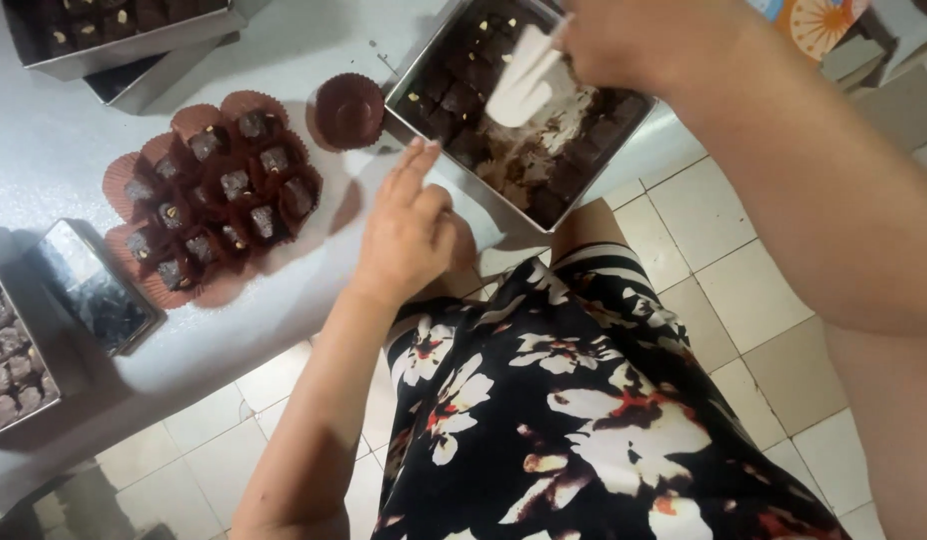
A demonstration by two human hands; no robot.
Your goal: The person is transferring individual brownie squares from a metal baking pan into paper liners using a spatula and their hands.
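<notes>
Brownie squares lifting from square metal tray (pixel 424 75)
My right hand (pixel 634 40) grips a white plastic spatula (pixel 524 80); my left hand (pixel 409 230) lies open, steadying the rim; soft, crumbly pieces, best scooped underneath

Dark brown brownie squares (pixel 219 190) are seen, several flecked with pale nut bits, each set in a reddish-brown pleated paper cup (pixel 349 110); a white spatula (pixel 524 78) is shown against the silver-grey metal tray (pixel 424 62), its inside smeared dark brown; the table (pixel 44 150) is rendered pale grey-white; a black dress (pixel 584 420) is patterned with white flowers touched red and orange; the floor tiles (pixel 754 290) are cream with grey grout.
</notes>
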